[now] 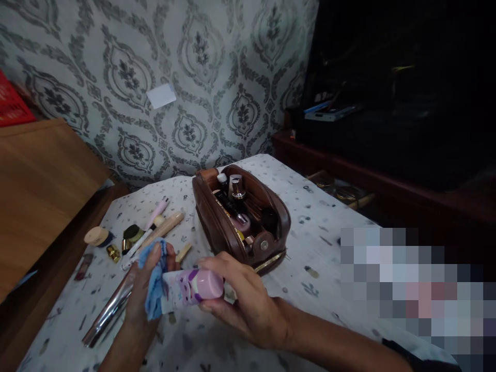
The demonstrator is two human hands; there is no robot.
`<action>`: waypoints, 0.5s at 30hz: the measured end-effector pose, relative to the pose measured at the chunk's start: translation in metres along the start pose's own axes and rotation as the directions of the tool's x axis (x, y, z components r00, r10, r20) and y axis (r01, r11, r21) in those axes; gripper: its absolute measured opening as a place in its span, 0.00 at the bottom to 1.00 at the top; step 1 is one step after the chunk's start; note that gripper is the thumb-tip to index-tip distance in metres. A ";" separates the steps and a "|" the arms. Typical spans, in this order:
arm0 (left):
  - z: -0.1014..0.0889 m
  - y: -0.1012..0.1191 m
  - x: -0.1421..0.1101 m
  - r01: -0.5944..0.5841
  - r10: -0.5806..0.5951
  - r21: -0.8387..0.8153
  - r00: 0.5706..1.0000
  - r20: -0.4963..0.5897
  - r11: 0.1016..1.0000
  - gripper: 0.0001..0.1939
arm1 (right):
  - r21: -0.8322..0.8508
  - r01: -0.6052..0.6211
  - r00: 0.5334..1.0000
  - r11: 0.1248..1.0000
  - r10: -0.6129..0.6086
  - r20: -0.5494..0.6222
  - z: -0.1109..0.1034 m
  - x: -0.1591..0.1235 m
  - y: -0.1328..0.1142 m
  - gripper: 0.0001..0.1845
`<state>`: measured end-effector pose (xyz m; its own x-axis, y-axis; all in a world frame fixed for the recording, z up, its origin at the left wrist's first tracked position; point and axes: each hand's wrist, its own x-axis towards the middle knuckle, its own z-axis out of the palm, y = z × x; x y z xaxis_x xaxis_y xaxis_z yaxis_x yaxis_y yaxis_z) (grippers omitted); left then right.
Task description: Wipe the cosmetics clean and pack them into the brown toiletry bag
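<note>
My right hand (248, 299) grips a small pink and lilac tube (191, 288) by its capped end, holding it level over the table. My left hand (143, 289) is closed on a blue cloth (155, 281) pressed against the tube's other end. Just behind the hands stands an open brown leather pouch (217, 222) with several bottles and cosmetics inside.
Loose cosmetics lie on the patterned tablecloth (318, 222) to the left: brushes (158, 230), a small round jar (96, 236), a gold item (113, 252), metallic tubes (108, 312). A wooden board (39, 181) stands at left, a dark cabinet (387, 170) at right. A blurred patch covers the lower right.
</note>
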<state>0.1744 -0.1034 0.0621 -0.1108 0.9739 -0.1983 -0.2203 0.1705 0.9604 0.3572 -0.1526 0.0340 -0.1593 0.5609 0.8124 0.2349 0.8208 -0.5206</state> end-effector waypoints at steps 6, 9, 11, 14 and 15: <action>-0.009 -0.002 0.008 -0.217 0.209 0.364 0.976 0.060 0.906 0.22 | -0.056 -0.025 0.997 0.998 0.028 0.065 0.007 -0.015 0.008 0.19; -0.011 -0.002 0.012 -0.323 0.269 0.472 0.946 0.179 0.820 0.21 | -0.067 -0.033 0.998 0.997 0.037 0.055 0.007 -0.018 0.009 0.18; -0.009 -0.007 0.010 -0.333 0.260 0.495 0.942 0.212 0.802 0.22 | -0.067 -0.037 0.999 0.997 0.039 0.035 0.006 -0.020 0.009 0.17; -0.005 -0.018 0.007 -0.312 0.185 0.460 0.936 0.300 0.831 0.22 | -0.077 -0.059 0.997 0.995 0.062 0.042 0.005 -0.024 0.011 0.18; -0.004 -0.022 0.006 -0.309 0.169 0.439 0.929 0.329 0.844 0.22 | -0.088 -0.070 0.996 0.994 0.075 0.047 0.005 -0.026 0.012 0.18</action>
<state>0.1743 -0.1020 0.0393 0.1785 0.9830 0.0425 0.2739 -0.0912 0.9574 0.3589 -0.1563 0.0054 -0.1866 0.6252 0.7579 0.3290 0.7666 -0.5514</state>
